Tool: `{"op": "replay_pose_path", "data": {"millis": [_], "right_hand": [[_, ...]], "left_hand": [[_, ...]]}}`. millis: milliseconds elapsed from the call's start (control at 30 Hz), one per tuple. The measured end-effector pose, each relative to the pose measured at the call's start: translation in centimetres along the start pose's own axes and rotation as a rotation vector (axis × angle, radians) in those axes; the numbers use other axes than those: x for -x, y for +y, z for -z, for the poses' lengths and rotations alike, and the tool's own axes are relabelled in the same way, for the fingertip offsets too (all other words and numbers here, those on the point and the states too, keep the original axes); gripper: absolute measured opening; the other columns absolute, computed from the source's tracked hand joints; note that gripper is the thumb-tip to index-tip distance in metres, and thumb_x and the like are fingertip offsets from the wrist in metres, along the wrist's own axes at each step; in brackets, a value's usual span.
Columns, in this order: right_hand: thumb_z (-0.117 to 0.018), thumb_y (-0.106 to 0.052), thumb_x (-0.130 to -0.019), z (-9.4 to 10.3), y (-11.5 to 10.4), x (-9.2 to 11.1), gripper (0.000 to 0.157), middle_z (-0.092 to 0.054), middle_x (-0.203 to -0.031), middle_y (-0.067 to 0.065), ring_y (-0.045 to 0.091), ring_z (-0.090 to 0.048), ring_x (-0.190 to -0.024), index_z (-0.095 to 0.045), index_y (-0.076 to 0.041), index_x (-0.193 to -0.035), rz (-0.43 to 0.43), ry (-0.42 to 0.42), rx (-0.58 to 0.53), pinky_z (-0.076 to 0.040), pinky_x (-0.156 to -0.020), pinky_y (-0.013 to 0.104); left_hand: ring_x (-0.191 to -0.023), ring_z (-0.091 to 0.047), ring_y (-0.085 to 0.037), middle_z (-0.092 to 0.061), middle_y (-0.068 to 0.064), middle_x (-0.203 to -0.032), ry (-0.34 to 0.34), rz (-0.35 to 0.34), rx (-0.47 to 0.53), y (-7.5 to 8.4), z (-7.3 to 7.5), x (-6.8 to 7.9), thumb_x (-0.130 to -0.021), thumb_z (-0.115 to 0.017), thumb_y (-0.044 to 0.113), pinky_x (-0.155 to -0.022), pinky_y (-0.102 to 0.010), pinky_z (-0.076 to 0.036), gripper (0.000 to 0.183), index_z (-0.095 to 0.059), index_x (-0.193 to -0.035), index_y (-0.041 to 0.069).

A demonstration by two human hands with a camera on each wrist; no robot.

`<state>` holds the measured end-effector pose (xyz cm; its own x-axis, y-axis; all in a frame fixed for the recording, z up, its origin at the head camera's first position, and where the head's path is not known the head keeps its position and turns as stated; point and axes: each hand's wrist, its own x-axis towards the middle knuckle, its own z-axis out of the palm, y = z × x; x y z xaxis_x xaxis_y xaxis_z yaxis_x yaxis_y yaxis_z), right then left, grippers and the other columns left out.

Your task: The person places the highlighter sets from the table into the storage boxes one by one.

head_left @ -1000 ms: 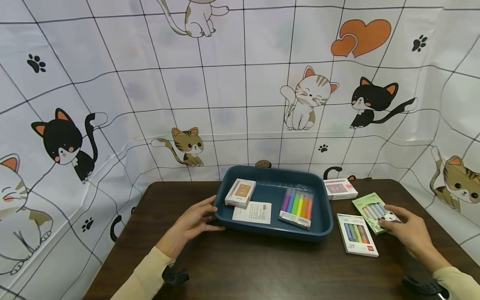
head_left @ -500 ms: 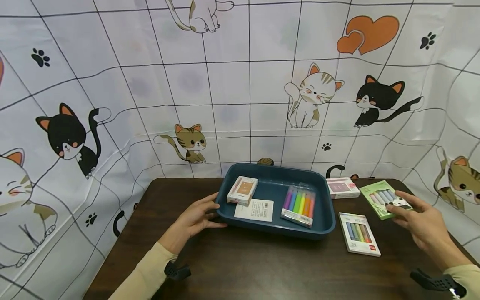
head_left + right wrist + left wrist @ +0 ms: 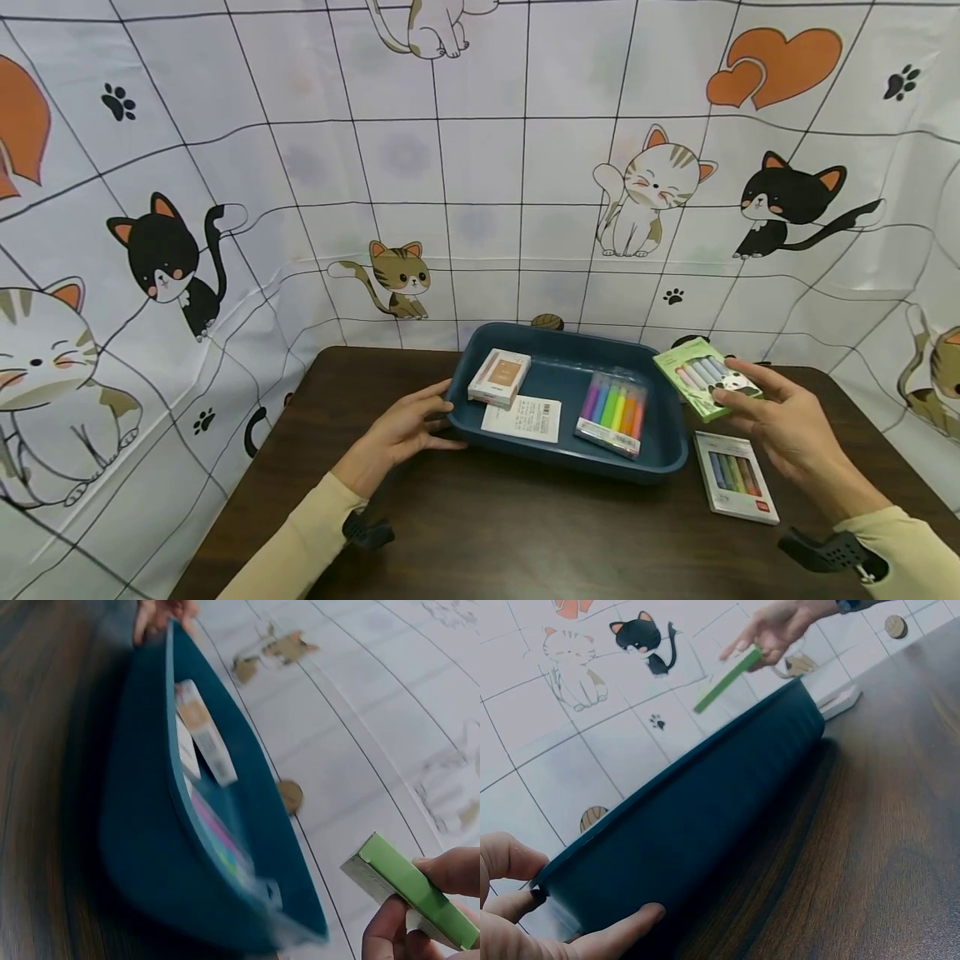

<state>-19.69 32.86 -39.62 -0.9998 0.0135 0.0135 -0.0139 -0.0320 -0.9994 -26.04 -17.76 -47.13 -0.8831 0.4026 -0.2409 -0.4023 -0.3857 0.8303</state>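
My left hand (image 3: 408, 429) grips the left end of a dark blue plastic tray (image 3: 540, 450), fingers at the rim and thumb (image 3: 630, 926) against its side. The right hand (image 3: 787, 425) pinches a flat green box of markers (image 3: 693, 379), printed with pastel pens and a panda, between thumb and fingers. That box is held up over the tray's right rim, tilted. Inside the tray are a small white box with a tan panel (image 3: 500, 375), a white card-like pack with a barcode (image 3: 522, 418), and a clear pack of rainbow highlighters (image 3: 611, 415).
A white box of coloured pens (image 3: 737, 477) lies on the dark wooden table (image 3: 480, 533), right of the tray and below the right hand. A white box (image 3: 844, 701) lies beyond the tray's far end in the left wrist view. A cat-print sheet (image 3: 480, 167) hangs behind.
My right hand has lifted the green box of markers off the table and carried it left to the tray's right rim. The left hand keeps its hold on the tray. The head view has shifted slightly.
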Motion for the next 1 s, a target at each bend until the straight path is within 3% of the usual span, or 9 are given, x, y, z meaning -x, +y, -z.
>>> {"op": "replay_pose_path", "data": {"millis": [167, 300, 400, 700, 1000], "right_hand": [[-0.073, -0.012, -0.096, -3.2, -0.1, -1.0, 0.077, 0.002, -0.166, 0.021, 0.013, -0.063, -0.104, -0.03, -0.003, -0.159, -0.045, -0.11, 0.1, -0.057, -0.087, 0.039], [-0.075, -0.02, -0.095, -5.5, 0.3, -2.2, 0.077, -0.011, -0.163, 0.027, 0.025, -0.058, -0.119, -0.034, 0.0, -0.157, -0.074, -0.179, 0.245, -0.053, -0.094, 0.045], [-0.076, -0.018, -0.094, -6.9, 0.5, -3.1, 0.074, -0.02, -0.161, 0.028, 0.035, -0.055, -0.123, -0.039, 0.001, -0.154, -0.111, -0.208, 0.271, -0.05, -0.096, 0.051], [-0.075, -0.01, -0.094, -10.4, 0.1, -5.1, 0.069, -0.035, -0.151, 0.029, 0.038, -0.054, -0.123, -0.041, 0.001, -0.153, -0.22, -0.244, 0.194, -0.045, -0.1, 0.055], [-0.07, -0.005, -0.096, -13.4, 0.1, -6.9, 0.066, -0.045, -0.142, 0.03, 0.029, -0.063, -0.113, -0.039, 0.003, -0.153, -0.229, -0.286, 0.129, -0.045, -0.102, 0.054]], "left_hand": [[-0.141, -0.024, -0.051, -0.019, -0.024, -0.159, -0.011, -0.009, 0.009, -0.3, 0.0, -0.1, -0.102, -0.051, -0.002, -0.089, -0.069, -0.047, 0.063, -0.031, -0.16, 0.009], [-0.141, -0.025, -0.05, -0.02, -0.024, -0.158, -0.003, -0.007, 0.009, -0.6, 0.1, -0.1, -0.102, -0.05, -0.002, -0.089, -0.07, -0.047, 0.063, -0.031, -0.161, 0.01], [-0.14, -0.024, -0.05, -0.019, -0.024, -0.158, -0.003, -0.007, 0.004, -0.8, 0.2, 0.0, -0.102, -0.05, -0.001, -0.089, -0.07, -0.047, 0.063, -0.031, -0.161, 0.01], [-0.14, -0.027, -0.05, -0.021, -0.025, -0.157, 0.002, -0.004, 0.016, -0.6, 0.1, 0.2, -0.102, -0.05, -0.002, -0.089, -0.07, -0.047, 0.063, -0.031, -0.161, 0.011], [-0.14, -0.029, -0.05, -0.022, -0.028, -0.158, -0.023, -0.031, -0.033, -0.3, 0.1, 0.1, -0.103, -0.049, -0.002, -0.091, -0.07, -0.045, 0.061, -0.032, -0.16, 0.01]]}}
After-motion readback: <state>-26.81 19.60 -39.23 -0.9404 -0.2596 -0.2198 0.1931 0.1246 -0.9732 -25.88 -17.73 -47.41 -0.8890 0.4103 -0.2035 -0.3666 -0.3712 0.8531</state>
